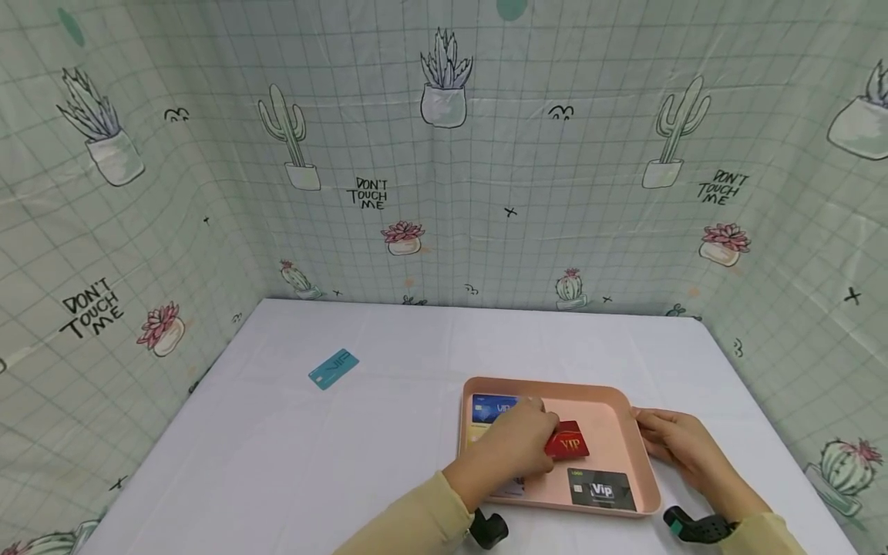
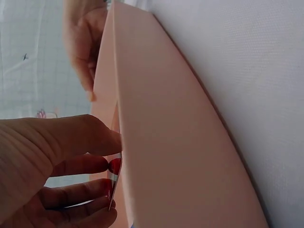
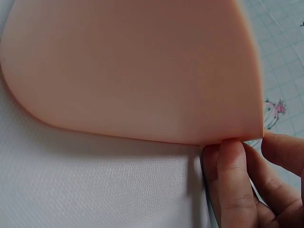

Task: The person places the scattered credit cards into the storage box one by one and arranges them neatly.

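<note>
A pink tray [image 1: 597, 420] lies on the white table with several cards in it. My left hand [image 1: 516, 443] reaches into the tray and grips a red VIP card [image 1: 570, 442]; in the left wrist view the card [image 2: 114, 178] is tilted between thumb and fingers. Beside that hand lie a blue VIP card [image 1: 488, 408] and a partly covered yellow card [image 1: 476, 433]. A pale card [image 1: 513, 488] shows below the wrist. Toward the front right lies a black Vip card [image 1: 602, 489]. My right hand [image 1: 683, 447] holds the tray's right edge, fingertips [image 3: 232, 152] against its wall.
A teal VIP card [image 1: 334, 369] lies on the white tabletop [image 1: 291, 455], left of the tray. Grid-patterned cloth [image 1: 479, 177] with plant drawings rises behind the table and along both sides. Black wrist devices [image 1: 697, 526] are on both arms.
</note>
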`<state>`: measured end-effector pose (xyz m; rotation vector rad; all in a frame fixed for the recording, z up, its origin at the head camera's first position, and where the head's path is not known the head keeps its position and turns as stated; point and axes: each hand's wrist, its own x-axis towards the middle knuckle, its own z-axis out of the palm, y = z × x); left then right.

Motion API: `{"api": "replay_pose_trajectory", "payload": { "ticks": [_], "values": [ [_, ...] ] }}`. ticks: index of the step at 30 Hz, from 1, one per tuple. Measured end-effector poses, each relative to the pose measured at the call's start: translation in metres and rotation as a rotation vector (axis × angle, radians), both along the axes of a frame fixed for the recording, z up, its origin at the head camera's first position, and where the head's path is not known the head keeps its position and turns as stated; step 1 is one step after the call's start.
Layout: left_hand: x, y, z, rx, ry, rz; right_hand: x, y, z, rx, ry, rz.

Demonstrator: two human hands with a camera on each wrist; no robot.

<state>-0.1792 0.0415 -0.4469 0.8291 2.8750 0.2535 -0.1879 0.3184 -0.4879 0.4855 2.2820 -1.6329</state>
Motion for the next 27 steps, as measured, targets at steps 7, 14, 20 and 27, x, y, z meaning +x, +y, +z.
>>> {"api": "replay_pose_trajectory", "payload": {
  "ticks": [7,14,20,27],
  "values": [
    [0.001,0.006,-0.007,-0.055,0.032,-0.033,0.001,-0.001,0.001,-0.002,0.004,0.000],
    [0.002,0.013,-0.011,-0.073,0.037,-0.060,0.001,-0.002,0.001,0.014,0.005,-0.014],
    [0.002,0.022,-0.009,-0.098,0.043,-0.083,0.002,-0.002,0.001,0.002,-0.002,-0.023],
    [0.001,0.032,-0.011,-0.107,0.066,-0.099,0.002,-0.002,0.001,-0.020,-0.001,-0.022]
  ]
}}
